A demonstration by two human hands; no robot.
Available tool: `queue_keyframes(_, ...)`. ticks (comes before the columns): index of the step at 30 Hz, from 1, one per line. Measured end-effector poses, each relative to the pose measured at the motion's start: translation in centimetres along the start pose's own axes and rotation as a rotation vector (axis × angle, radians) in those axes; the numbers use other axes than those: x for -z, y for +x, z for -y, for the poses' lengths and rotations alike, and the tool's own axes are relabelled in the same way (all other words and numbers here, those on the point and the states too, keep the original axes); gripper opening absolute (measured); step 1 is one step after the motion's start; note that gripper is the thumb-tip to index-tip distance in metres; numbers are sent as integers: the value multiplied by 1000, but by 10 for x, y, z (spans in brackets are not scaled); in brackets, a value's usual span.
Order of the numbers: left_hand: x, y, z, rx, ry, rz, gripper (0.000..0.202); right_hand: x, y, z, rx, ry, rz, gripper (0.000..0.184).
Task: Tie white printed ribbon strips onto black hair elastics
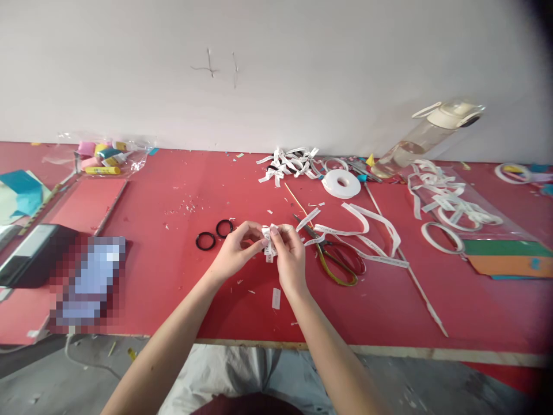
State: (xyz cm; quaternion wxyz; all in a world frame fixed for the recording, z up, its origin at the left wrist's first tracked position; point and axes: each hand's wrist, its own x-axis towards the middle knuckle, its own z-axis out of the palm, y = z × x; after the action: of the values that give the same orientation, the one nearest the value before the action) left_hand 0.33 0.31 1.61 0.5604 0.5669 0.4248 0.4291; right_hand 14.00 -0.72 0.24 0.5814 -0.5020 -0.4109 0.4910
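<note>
Over the middle of the red table [173,288], my left hand [235,251] and my right hand [290,256] meet, both pinched on a small folded piece of white printed ribbon [268,242]. The ribbon's end hangs down between my fingers. Two black rings [215,234] lie just left of my left hand. Scissors with yellow-green handles [334,259] lie just right of my right hand, on long strips of white ribbon [367,230]. A short cut ribbon piece [276,298] lies on the table below my hands.
A pile of ribbon loops [287,162] and a white ribbon roll [341,183] sit near the wall. A clear water bottle [425,135] leans at the back right. More ribbon lies on a plastic sheet [449,199]. Coloured paper [505,256] is at right, a bag of glue sticks [106,157] at back left.
</note>
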Motion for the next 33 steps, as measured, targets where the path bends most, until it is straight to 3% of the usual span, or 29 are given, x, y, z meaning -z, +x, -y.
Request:
queue_keyframes(12,4,4,-2,30,-127,-32,20,1,1,-1,24,36,30,23)
queue_keyframes(18,7,5,-1,6,-189,-35,15,2,-1,-2,-1,22,72,30)
queue_keyframes(24,7,5,0,11,-116,-16,12,2,-2,-2,133,-98,3,32)
queue_keyframes(33,6,3,-1,-58,62,11,17,0,-1,1,87,-158,6,28)
